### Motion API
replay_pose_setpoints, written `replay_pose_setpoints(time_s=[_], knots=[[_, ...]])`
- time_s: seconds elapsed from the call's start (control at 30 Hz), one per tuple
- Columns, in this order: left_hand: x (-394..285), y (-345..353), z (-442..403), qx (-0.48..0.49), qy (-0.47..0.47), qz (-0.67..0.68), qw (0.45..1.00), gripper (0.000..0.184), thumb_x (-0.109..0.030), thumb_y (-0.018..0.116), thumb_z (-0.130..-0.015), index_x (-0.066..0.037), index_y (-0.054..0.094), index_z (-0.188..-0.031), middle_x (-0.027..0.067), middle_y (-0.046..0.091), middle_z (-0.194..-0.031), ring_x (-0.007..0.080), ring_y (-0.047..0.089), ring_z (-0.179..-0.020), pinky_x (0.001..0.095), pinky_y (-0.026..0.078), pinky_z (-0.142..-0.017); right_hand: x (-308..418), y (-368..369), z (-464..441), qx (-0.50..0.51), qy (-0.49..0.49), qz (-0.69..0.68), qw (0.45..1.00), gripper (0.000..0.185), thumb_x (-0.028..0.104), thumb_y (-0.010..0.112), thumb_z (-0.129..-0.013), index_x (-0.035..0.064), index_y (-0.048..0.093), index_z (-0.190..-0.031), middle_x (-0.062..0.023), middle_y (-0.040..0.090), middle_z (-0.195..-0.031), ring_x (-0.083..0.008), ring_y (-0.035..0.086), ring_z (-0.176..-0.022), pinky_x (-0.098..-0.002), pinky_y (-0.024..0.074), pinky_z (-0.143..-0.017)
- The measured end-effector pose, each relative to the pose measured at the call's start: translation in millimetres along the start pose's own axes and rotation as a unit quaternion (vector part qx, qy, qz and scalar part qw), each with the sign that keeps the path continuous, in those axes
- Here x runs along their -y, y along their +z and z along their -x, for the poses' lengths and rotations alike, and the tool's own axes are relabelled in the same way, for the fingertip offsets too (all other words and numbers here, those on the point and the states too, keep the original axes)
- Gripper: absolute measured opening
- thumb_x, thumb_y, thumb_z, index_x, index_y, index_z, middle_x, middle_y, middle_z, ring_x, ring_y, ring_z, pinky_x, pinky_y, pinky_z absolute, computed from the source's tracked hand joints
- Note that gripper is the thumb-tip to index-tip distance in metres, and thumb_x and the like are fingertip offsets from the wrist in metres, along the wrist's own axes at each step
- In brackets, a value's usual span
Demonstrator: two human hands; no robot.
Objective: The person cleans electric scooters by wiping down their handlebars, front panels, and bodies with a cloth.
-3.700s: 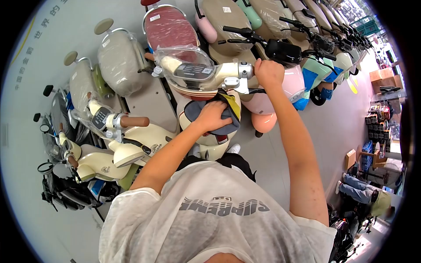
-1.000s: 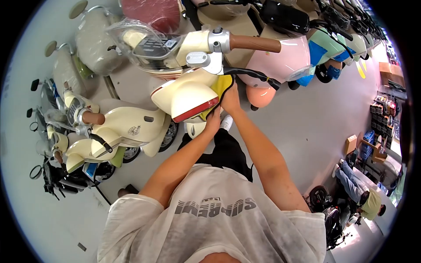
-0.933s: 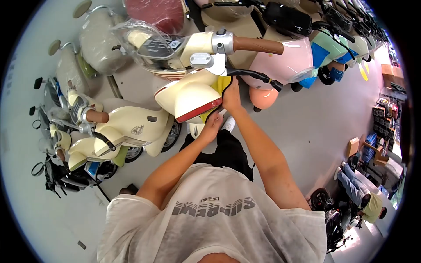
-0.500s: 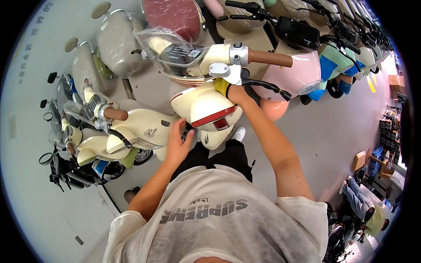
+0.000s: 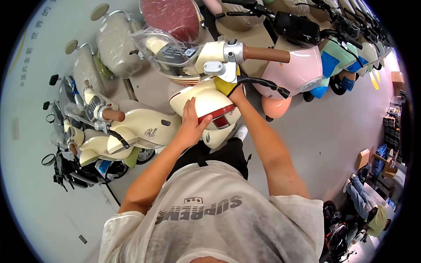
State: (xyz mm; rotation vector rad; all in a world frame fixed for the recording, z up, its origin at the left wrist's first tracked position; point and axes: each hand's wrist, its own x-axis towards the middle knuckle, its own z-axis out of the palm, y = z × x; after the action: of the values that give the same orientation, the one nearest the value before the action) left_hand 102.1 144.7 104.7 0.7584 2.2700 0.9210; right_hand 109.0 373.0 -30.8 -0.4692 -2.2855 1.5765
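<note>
In front of me stands a cream scooter (image 5: 212,103) with a red-and-cream light panel (image 5: 221,116). My left hand (image 5: 190,127) lies on its cream body beside the red strip, fingers stretched and thumb apart. On the far side, under the white lever bracket, my right hand (image 5: 237,94) has a yellow cloth (image 5: 224,86) against the body; its fingers are mostly hidden by the cloth. Above it are a brown handlebar grip (image 5: 267,55), a black-wrapped cable (image 5: 265,85) and a dashboard (image 5: 175,55) under clear plastic.
Another cream scooter (image 5: 151,127) stands close on the left. A pink scooter (image 5: 294,72) is on the right, with more scooters behind it. Plastic-wrapped seats (image 5: 116,44) are at the back. A person (image 5: 366,210) is at the lower right, near cardboard boxes (image 5: 363,158).
My left hand has moved up and right, from just off the cream body onto it. The yellow cloth now spreads further around my right hand, which stays near the same spot.
</note>
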Motion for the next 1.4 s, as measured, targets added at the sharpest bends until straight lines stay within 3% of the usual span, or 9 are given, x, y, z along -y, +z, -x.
replay_pose_setpoints(time_s=[0.27,0.4,0.57,0.77,0.93,1.07,1.23,1.3,1.4], knots=[[14,-8,-5,0.060,0.029,-0.042,0.997,0.090,-0.041,0.057,-0.099,0.013,0.005,-0.149,0.0366,0.015,-0.153,0.0471,0.015,-0.145,0.0476,0.017,-0.121,-149,51,68,-0.149,0.105,0.030,0.983,0.049,0.033,0.056,-0.099,0.0022,0.050,-0.137,-0.0189,0.051,-0.142,-0.0330,0.045,-0.133,-0.0386,0.0345,-0.111],[9,-13,-6,0.097,-0.006,-0.030,0.995,0.091,-0.041,0.055,-0.100,0.015,0.002,-0.148,0.0370,0.012,-0.153,0.0468,0.012,-0.146,0.0474,0.015,-0.121,-248,85,89,-0.281,0.181,-0.094,0.938,0.055,0.035,0.054,-0.101,0.0028,0.042,-0.144,-0.0171,0.046,-0.146,-0.0305,0.041,-0.137,-0.0374,0.0328,-0.112],[7,-17,-6,0.112,-0.012,-0.026,0.993,0.092,-0.041,0.054,-0.100,0.016,0.000,-0.148,0.0373,0.010,-0.154,0.0469,0.011,-0.146,0.0460,0.014,-0.122,-208,91,119,-0.363,0.350,-0.353,0.788,0.057,0.040,0.051,-0.100,0.0055,0.041,-0.145,-0.0155,0.045,-0.147,-0.0311,0.041,-0.137,-0.0407,0.0340,-0.112],[4,-19,-5,0.110,-0.010,-0.010,0.994,0.095,-0.043,0.056,-0.099,0.014,-0.002,-0.150,0.0382,0.006,-0.155,0.0477,0.004,-0.148,0.0462,0.012,-0.122,-154,116,154,-0.307,0.397,-0.608,0.616,0.060,0.046,0.047,-0.100,0.0086,0.040,-0.147,-0.0136,0.044,-0.149,-0.0318,0.041,-0.137,-0.0446,0.0353,-0.112],[10,-22,1,0.118,0.008,0.003,0.993,0.095,-0.036,0.061,-0.097,0.011,0.000,-0.152,0.0343,0.006,-0.157,0.0432,0.007,-0.149,0.0440,0.012,-0.122,-71,126,158,-0.279,0.381,-0.680,0.560,0.063,0.051,0.043,-0.100,0.0113,0.039,-0.149,-0.0120,0.044,-0.150,-0.0323,0.042,-0.137,-0.0479,0.0364,-0.111],[36,-25,25,0.008,0.051,0.090,0.995,0.076,-0.018,0.064,-0.093,-0.002,0.021,-0.154,0.0263,0.023,-0.156,0.0399,0.021,-0.147,0.0425,0.020,-0.120,-26,156,154,-0.243,0.411,-0.700,0.532,0.065,0.055,0.041,-0.100,0.0134,0.038,-0.150,-0.0108,0.043,-0.151,-0.0328,0.042,-0.137,-0.0505,0.0373,-0.111],[143,6,68,-0.107,-0.082,0.160,0.978,0.064,-0.009,0.060,-0.087,0.001,0.037,-0.145,0.0250,0.044,-0.143,0.0393,0.044,-0.133,0.0422,0.036,-0.112,-26,212,161,-0.180,0.445,-0.761,0.436,0.059,0.049,0.043,-0.097,0.0103,0.046,-0.142,-0.0125,0.048,-0.145,-0.0350,0.047,-0.132,-0.0584,0.0386,-0.107],[185,22,77,-0.117,-0.178,0.210,0.954,0.060,-0.009,0.057,-0.087,0.002,0.039,-0.144,0.0258,0.050,-0.138,0.0388,0.050,-0.126,0.0416,0.040,-0.108,-2,216,150,-0.197,0.491,-0.715,0.456,0.058,0.048,0.038,-0.099,0.0095,0.046,-0.143,-0.0138,0.048,-0.146,-0.0360,0.046,-0.134,-0.0586,0.0367,-0.109],[228,37,73,-0.101,-0.162,0.186,0.964,0.061,-0.012,0.056,-0.089,0.003,0.038,-0.145,0.0268,0.050,-0.138,0.0387,0.051,-0.127,0.0415,0.041,-0.108,7,220,144,-0.174,0.497,-0.709,0.469,0.058,0.047,0.034,-0.101,0.0091,0.045,-0.143,-0.0145,0.048,-0.146,-0.0365,0.046,-0.133,-0.0585,0.0363,-0.110]])
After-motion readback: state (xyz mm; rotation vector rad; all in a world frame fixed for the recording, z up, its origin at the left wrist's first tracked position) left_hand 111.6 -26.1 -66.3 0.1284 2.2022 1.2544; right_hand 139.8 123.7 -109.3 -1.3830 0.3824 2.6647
